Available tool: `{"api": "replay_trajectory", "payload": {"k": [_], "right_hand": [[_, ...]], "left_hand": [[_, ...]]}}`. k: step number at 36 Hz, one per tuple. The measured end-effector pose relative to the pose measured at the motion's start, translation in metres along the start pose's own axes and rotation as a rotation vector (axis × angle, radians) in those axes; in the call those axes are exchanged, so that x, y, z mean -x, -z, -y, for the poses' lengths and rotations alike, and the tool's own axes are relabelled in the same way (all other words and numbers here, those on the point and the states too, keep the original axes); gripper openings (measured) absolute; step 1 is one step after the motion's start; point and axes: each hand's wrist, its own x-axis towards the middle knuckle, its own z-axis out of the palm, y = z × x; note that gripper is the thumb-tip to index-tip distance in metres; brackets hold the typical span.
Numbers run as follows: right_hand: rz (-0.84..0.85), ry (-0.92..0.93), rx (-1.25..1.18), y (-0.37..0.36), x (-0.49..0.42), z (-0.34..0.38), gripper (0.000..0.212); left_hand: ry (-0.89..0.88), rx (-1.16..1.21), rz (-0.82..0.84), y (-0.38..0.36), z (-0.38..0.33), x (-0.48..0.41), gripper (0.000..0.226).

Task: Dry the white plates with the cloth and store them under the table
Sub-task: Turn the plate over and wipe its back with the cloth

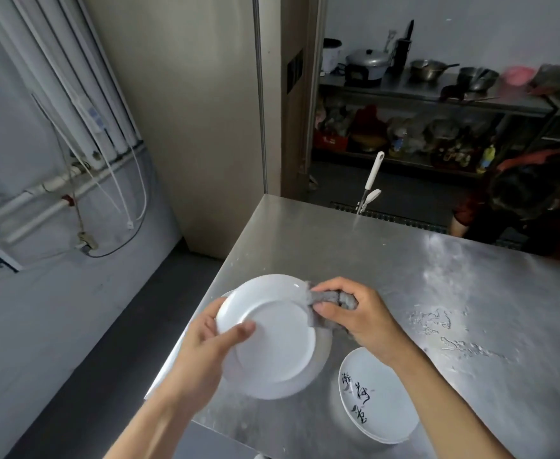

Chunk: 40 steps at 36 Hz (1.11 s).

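My left hand [210, 346] grips a white plate [272, 346] by its left rim, thumb on the upturned underside, holding it tilted above the steel table [454, 309]. My right hand [355, 314] holds a bunched grey cloth [326, 301] and presses it against the plate's upper right rim. Under the held plate the edge of another white plate [226, 294] shows on the table. A white plate with black brush writing [376, 397] lies on the table by my right forearm.
Water streaks [437, 326] lie on the tabletop to the right. A white-handled tool [369, 183] stands past the table's far edge. A person in red [533, 203] crouches beyond the table at the right. Shelves with pots [421, 77] line the back wall. Dark floor lies left.
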Motion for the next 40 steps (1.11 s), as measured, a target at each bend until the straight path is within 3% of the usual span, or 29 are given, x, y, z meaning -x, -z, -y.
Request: {"api": "replay_trajectory", "payload": {"k": [5, 11, 14, 23, 29, 34, 40], "right_hand": [[-0.031, -0.076, -0.109, 0.003, -0.002, 0.002, 0.022], [0.218, -0.002, 0.152, 0.003, -0.012, 0.035, 0.026], [0.245, 0.070, 0.257, -0.005, -0.017, 0.042, 0.021], [-0.022, -0.017, 0.010, 0.006, 0.009, -0.006, 0.027], [0.041, -0.001, 0.090, 0.007, -0.002, 0.012, 0.021], [-0.037, -0.152, -0.204, 0.007, 0.024, -0.010, 0.020], [-0.305, -0.105, -0.479, -0.028, 0.021, -0.019, 0.023]], "left_hand": [[0.093, -0.175, 0.065, 0.000, -0.004, -0.002, 0.042], [0.133, -0.341, 0.260, -0.010, -0.019, -0.009, 0.039], [0.117, -0.306, 0.275, -0.015, -0.013, -0.010, 0.044], [0.067, -0.035, 0.054, -0.003, 0.002, -0.002, 0.060], [0.062, -0.004, 0.044, -0.013, 0.007, 0.006, 0.057], [0.017, 0.173, -0.142, -0.004, 0.000, 0.003, 0.057], [0.023, 0.215, -0.115, -0.034, 0.013, 0.005, 0.058]]}}
